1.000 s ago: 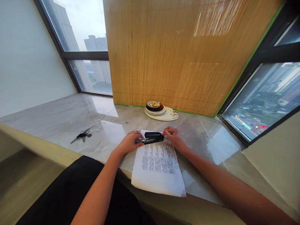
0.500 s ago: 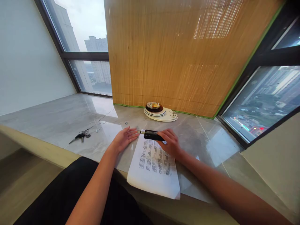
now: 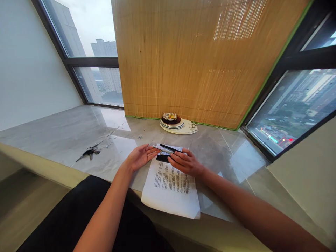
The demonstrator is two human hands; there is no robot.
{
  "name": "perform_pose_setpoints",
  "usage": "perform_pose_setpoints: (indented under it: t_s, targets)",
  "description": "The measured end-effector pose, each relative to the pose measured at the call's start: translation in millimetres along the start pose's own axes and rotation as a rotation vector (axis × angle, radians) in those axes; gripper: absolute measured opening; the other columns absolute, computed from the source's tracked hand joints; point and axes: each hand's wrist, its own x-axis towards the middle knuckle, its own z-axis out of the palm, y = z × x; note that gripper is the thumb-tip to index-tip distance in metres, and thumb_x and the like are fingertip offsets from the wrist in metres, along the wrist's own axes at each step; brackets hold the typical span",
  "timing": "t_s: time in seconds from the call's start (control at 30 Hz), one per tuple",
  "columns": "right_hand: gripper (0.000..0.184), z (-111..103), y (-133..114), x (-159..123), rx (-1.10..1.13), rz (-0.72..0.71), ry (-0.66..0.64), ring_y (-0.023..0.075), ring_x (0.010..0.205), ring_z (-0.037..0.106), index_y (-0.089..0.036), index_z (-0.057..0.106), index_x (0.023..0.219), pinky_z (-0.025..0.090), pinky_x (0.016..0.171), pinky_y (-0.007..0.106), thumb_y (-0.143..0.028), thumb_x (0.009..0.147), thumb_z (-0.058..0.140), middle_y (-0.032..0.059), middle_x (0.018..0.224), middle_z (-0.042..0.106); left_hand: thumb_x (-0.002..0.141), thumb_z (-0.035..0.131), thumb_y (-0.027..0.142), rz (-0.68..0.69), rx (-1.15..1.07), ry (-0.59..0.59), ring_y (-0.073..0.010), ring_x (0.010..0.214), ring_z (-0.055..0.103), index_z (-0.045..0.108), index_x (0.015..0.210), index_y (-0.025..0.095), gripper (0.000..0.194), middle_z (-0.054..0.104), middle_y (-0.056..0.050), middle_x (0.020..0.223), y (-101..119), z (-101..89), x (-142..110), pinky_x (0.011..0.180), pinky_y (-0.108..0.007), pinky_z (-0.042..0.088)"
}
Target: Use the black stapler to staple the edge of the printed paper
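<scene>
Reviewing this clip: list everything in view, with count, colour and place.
Stapler: one, black and silver, opened, in the right hand above the paper
Printed paper: sheet count unclear, white, on the ledge
Keys: one bunch, dark and metallic, left on the ledge
Small bits: several, greyish, between keys and plates
Plates: one stack, white, brown and patterned, before the blind
Ledge: one, grey, under these things
Blind: one, tan with green edging, back
Windows: two, dark-framed, left and right
Wall: white, far left
Clothing: black, lower left
Left hand: one, bare, palm up beside the stapler
Right hand: one, bare, gripping the stapler
</scene>
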Motion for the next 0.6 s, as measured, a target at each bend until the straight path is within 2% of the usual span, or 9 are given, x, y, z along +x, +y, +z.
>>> perform_pose_setpoints:
  t_s: [0.13, 0.23, 0.43, 0.6]
  targets:
    - [0.030, -4.2, -1.8, 1.2, 0.015, 0.007, -0.068, 0.0172, 0.114, 0.070, -0.039, 0.071, 0.123, 0.055, 0.101, 0.036, -0.022, 0.106, 0.054, -0.0018, 0.119, 0.077, 0.101, 0.048, 0.016, 0.007, -0.057, 0.038, -0.0237, 0.112, 0.075, 0.066, 0.120, -0.001, 0.031, 0.075, -0.024, 0.116, -0.2, 1.1, 0.3, 0.109, -0.034, 0.055]
    - [0.032, -6.1, -2.0, 1.4, -0.021, -0.010, -0.053, 0.0174, 0.114, 0.070, -0.040, 0.072, 0.123, 0.055, 0.101, 0.036, -0.021, 0.106, 0.053, -0.0022, 0.119, 0.077, 0.099, 0.048, 0.008, 0.016, -0.073, 0.069, -0.0245, 0.113, 0.074, 0.064, 0.123, -0.003, 0.030, 0.074, -0.025, 0.118, -1.1, 2.4, -0.3, 0.104, -0.031, 0.059]
    - [0.031, -9.5, -3.8, 2.5, 0.024, 0.001, -0.014, 0.0167, 0.113, 0.072, -0.042, 0.072, 0.123, 0.056, 0.099, 0.033, -0.021, 0.103, 0.060, -0.0036, 0.119, 0.078, 0.098, 0.050, 0.002, 0.046, -0.064, 0.077, -0.0265, 0.111, 0.076, 0.066, 0.118, -0.003, 0.025, 0.074, -0.026, 0.115, -1.6, 1.2, 0.0, 0.098, -0.029, 0.063]
    - [0.031, -5.2, -5.4, 0.4, 0.009, -0.018, 0.025, 0.0170, 0.111, 0.071, -0.042, 0.072, 0.121, 0.054, 0.100, 0.035, -0.021, 0.102, 0.061, -0.0040, 0.118, 0.078, 0.097, 0.053, -0.001, 0.096, -0.016, 0.122, -0.0224, 0.099, 0.078, 0.070, 0.106, -0.003, 0.020, 0.075, -0.024, 0.108, -3.0, -2.8, 3.0, 0.095, -0.026, 0.063]
